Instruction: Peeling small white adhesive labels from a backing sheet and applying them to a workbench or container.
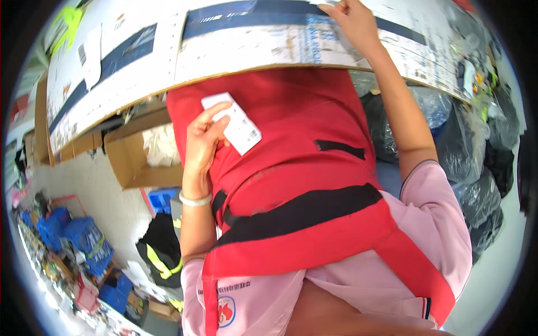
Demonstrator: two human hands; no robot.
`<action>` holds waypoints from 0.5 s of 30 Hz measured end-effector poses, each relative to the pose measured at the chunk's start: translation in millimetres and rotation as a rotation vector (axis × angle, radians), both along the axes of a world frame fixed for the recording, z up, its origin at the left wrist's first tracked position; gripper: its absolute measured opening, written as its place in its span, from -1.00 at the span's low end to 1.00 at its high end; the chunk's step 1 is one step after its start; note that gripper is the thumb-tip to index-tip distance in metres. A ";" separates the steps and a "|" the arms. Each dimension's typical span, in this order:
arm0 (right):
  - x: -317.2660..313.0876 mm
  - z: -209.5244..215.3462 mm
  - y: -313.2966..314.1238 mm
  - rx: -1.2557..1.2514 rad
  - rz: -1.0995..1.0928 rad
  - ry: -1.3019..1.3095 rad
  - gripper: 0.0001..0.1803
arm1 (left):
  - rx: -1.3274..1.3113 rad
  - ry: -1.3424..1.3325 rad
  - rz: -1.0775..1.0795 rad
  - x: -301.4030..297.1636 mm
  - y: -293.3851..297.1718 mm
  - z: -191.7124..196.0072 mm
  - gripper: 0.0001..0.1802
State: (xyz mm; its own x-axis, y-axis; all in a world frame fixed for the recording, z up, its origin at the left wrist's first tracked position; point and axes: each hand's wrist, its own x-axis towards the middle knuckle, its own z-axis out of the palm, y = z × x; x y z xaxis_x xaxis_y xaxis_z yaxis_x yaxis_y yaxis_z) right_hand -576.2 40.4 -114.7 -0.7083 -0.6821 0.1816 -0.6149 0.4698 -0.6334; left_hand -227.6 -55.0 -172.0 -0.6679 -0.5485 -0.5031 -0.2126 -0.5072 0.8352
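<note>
My left hand (204, 137) is closed on a white card (242, 133) with small dark printed marks, possibly a thin stack of labels. It holds the card tilted in front of my red apron (291, 112), short of the table edge. My right hand (354, 23) reaches over the white, worn tabletop (246, 53), its fingers bent together at the upper edge of the picture. A bit of something pale shows by its fingertips, but what they pinch is cut off or too small to make out. Dark blue tape (224, 17) runs across the tabletop.
A white paper slip (91, 56) lies on the tabletop's left part. Below its edge stands an open cardboard box (129, 162) with pale material inside. Blue crates (89, 238) stand on the floor at left. Filled plastic bags (459, 151) crowd the right side.
</note>
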 end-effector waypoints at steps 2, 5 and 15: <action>36.7 -9.4 10.3 -0.119 0.345 -0.253 -0.82 | -0.031 0.057 0.070 -3.0 5.3 6.9 -0.68; 129.6 5.8 10.5 0.219 0.601 -0.719 -0.75 | -0.062 0.081 0.087 -0.7 8.3 12.1 -0.68; 174.2 -21.5 14.8 0.085 0.682 -1.089 -0.80 | 0.041 0.315 0.018 8.1 9.2 25.1 -0.61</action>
